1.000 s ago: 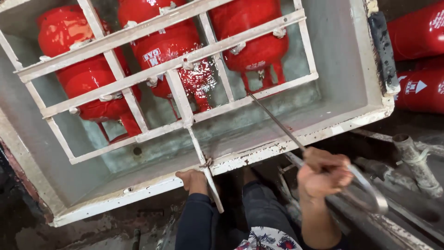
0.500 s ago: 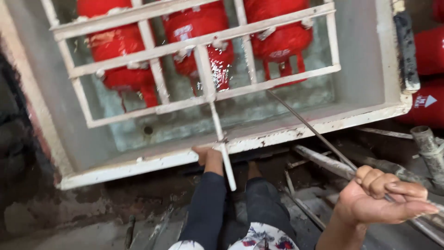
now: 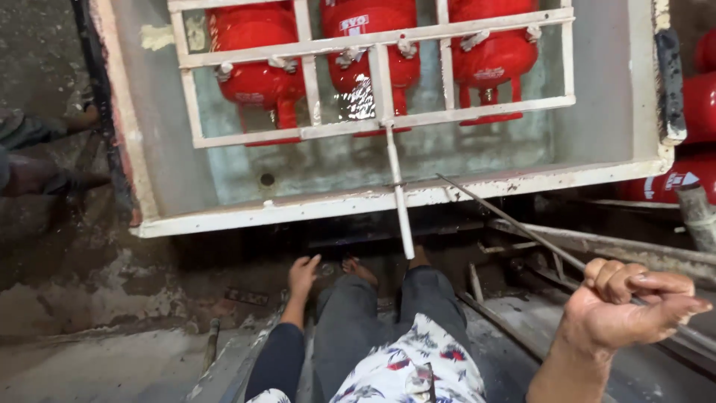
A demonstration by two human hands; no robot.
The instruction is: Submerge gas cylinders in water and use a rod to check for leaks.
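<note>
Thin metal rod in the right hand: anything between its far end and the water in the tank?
Only the tank rim. The right hand grips the thin metal rod, whose far tip rests at the rim's near edge, short of the water. The white frame over the red cylinders lies farther in.

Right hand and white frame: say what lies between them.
Head view: the thin metal rod gripped by the right hand crosses the tank rim toward the white frame over the red cylinders.
</note>
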